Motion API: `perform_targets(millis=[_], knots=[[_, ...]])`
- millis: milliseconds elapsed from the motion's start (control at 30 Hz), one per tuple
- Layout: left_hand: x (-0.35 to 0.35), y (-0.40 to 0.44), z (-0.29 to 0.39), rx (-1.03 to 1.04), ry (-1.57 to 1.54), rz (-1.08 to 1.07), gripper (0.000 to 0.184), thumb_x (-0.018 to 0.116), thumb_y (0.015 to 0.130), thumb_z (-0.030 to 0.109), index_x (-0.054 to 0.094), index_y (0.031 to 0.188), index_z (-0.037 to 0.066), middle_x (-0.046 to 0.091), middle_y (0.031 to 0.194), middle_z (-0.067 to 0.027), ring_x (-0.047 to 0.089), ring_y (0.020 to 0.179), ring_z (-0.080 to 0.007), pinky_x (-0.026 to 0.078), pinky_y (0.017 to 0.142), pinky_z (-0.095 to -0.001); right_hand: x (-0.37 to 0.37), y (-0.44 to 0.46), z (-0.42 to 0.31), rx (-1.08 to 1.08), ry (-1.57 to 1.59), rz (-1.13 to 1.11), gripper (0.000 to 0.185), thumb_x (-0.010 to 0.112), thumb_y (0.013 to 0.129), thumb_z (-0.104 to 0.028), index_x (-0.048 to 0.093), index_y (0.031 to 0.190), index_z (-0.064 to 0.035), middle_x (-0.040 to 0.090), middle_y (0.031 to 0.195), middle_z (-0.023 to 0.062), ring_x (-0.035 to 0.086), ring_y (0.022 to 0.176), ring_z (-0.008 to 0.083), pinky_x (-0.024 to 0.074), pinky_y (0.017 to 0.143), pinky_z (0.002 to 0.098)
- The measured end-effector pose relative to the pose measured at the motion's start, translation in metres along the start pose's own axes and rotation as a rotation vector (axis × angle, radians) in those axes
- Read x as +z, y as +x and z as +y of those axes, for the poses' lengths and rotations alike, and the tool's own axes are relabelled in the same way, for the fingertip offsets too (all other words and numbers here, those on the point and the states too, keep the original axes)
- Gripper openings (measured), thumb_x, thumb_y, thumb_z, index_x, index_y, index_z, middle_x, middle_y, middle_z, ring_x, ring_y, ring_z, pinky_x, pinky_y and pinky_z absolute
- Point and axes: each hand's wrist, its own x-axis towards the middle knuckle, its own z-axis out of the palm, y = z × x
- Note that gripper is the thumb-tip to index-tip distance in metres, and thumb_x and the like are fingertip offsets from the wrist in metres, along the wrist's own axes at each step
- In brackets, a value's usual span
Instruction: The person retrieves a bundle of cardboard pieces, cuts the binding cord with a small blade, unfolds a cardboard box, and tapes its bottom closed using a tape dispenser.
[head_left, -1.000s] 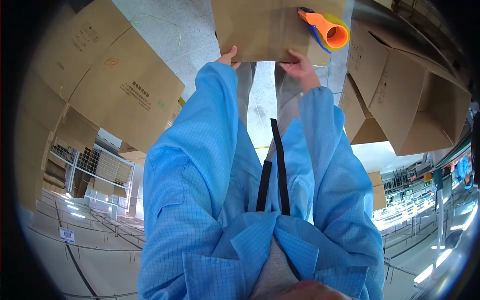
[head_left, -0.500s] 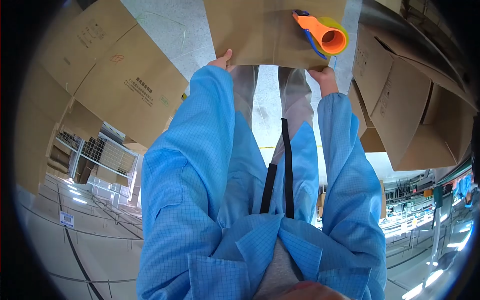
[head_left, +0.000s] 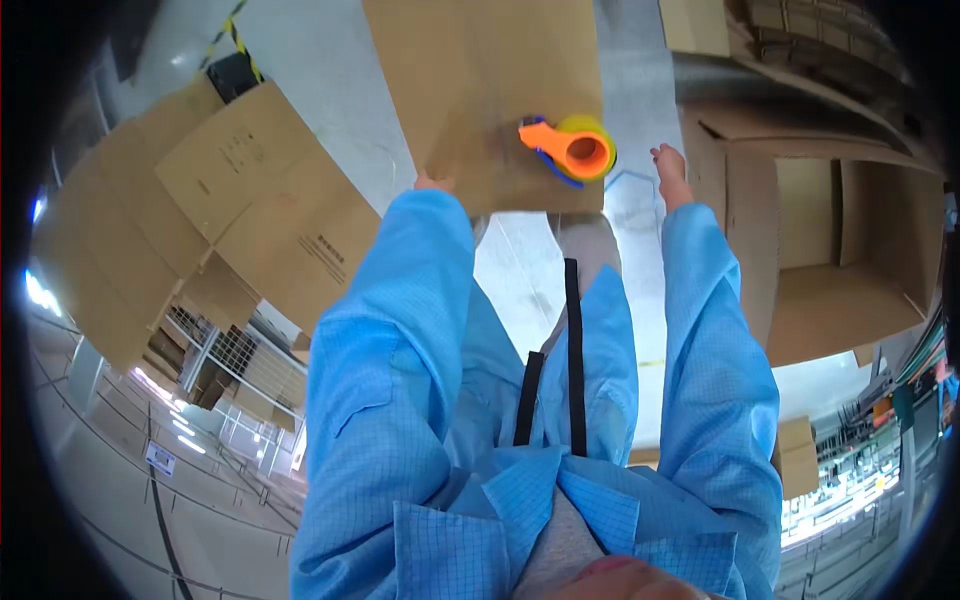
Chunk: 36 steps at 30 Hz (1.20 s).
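Observation:
A brown cardboard box (head_left: 480, 100) lies in front of my legs, with only its broad upper face showing and a faint seam down its middle. My left hand (head_left: 434, 181) is at its near left corner, closed on the edge, though the sleeve hides most of the fingers. On the right part of the box rests an orange tape dispenser (head_left: 562, 146) with blue parts and a yellowish tape roll. My right hand (head_left: 673, 172) is off the box, over the floor to its right, with fingers apart and nothing in them.
Large printed cartons (head_left: 290, 220) stand on the left, with a wire mesh rack (head_left: 235, 350) behind them. An open cardboard box (head_left: 850, 310) is close to my right arm. Grey floor (head_left: 640, 100) shows between the cartons, and yellow-black tape (head_left: 236, 38) is at the far left.
My right hand has let go of the box's near right corner and moved right. The box and tape dispenser have shifted left and nearer in view. My left hand remains at the box edge.

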Motion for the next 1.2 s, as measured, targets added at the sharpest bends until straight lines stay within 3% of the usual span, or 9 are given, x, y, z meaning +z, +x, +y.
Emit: perform_targets(millis=[33,233,300,433,533,633,833,1000,1200], knots=[[-0.008,0.006,0.019,0.026,-0.008,0.020,0.050,0.071,0.075,0.020,0.054,0.118,0.000,0.064,0.107,-0.0140,0.062,0.097,-0.0228,0.049,0.082,-0.0341,-0.004,-0.009,-0.020,-0.074,0.097,-0.074,0.040,0.038,0.095,-0.021,0.050,0.124,0.0034,0.058,0.119,0.0163,0.056,0.109,0.0242,0.0425,0.090,0.0303],[-0.044,0.009,0.132,0.092,-0.258,-0.033,0.061,0.069,0.075,0.023,0.047,0.126,-0.002,0.058,0.118,-0.0188,0.059,0.102,-0.0272,0.048,0.086,-0.0354,0.025,-0.007,-0.143,-0.486,0.217,-0.188,0.039,0.047,0.091,-0.026,0.056,0.116,0.0034,0.065,0.107,0.0132,0.061,0.101,0.0203,0.0455,0.088,0.0304],[-0.061,0.026,0.178,0.060,-0.044,0.240,0.058,0.068,0.077,0.019,0.047,0.126,-0.002,0.057,0.119,-0.0214,0.054,0.113,-0.0320,0.043,0.094,-0.0388,0.056,-0.008,-0.191,-0.568,0.157,-0.193,0.040,0.049,0.091,-0.027,0.056,0.117,0.0033,0.064,0.108,0.0145,0.060,0.102,0.0205,0.0452,0.088,0.0307],[-0.085,0.102,0.217,0.190,-0.027,0.330,0.068,0.071,0.077,0.028,0.043,0.128,-0.006,0.049,0.128,-0.0246,0.046,0.121,-0.0353,0.037,0.101,-0.0405,0.103,-0.010,-0.275,-0.833,-0.090,-0.063,0.051,0.052,0.093,-0.031,0.046,0.129,0.0048,0.062,0.114,0.0126,0.057,0.103,0.0217,0.0421,0.093,0.0327],[-0.112,0.153,0.280,0.254,-0.100,0.286,0.077,0.073,0.075,0.034,0.039,0.131,-0.007,0.041,0.135,-0.0261,0.039,0.127,-0.0364,0.032,0.106,-0.0398,0.124,-0.009,-0.335,-0.841,-0.045,0.087,0.060,0.061,0.086,-0.032,0.042,0.131,0.0028,0.058,0.117,0.0222,0.056,0.110,0.0286,0.0432,0.093,0.0356],[-0.126,0.188,0.336,0.321,-0.032,0.217,0.084,0.074,0.074,0.037,0.034,0.135,-0.005,0.040,0.136,-0.0257,0.038,0.128,-0.0364,0.032,0.106,-0.0399,0.134,0.060,-0.373,-0.810,-0.058,0.273,0.070,0.067,0.082,-0.037,0.039,0.133,0.0020,0.055,0.123,0.0218,0.053,0.113,0.0299,0.0420,0.094,0.0361],[-0.125,0.285,0.396,0.370,-0.227,-0.016,0.089,0.076,0.073,0.041,0.033,0.136,-0.005,0.044,0.135,-0.0217,0.041,0.127,-0.0301,0.035,0.104,-0.0381,0.156,0.060,-0.443,-0.665,-0.134,0.203,0.071,0.071,0.079,-0.041,0.043,0.131,0.0001,0.055,0.120,0.0157,0.053,0.110,0.0254,0.0427,0.092,0.0328],[-0.131,0.306,0.420,0.329,-0.350,-0.380,0.068,0.077,0.074,0.035,0.048,0.127,0.004,0.058,0.116,-0.0118,0.055,0.108,-0.0216,0.044,0.093,-0.0337,0.158,0.054,-0.458,-0.498,-0.018,0.024,0.060,0.073,0.079,-0.034,0.049,0.125,-0.0039,0.058,0.104,0.0074,0.055,0.093,0.0152,0.0455,0.081,0.0288],[-0.118,0.346,0.412,0.160,-0.619,-0.462,0.032,0.070,0.082,0.028,0.065,0.105,0.006,0.064,0.106,-0.0063,0.058,0.100,-0.0156,0.044,0.089,-0.0282,0.155,0.058,-0.471,-0.503,-0.193,-0.001,0.054,0.073,0.079,-0.035,0.053,0.118,-0.0036,0.059,0.102,0.0072,0.055,0.093,0.0144,0.0457,0.079,0.0287]])
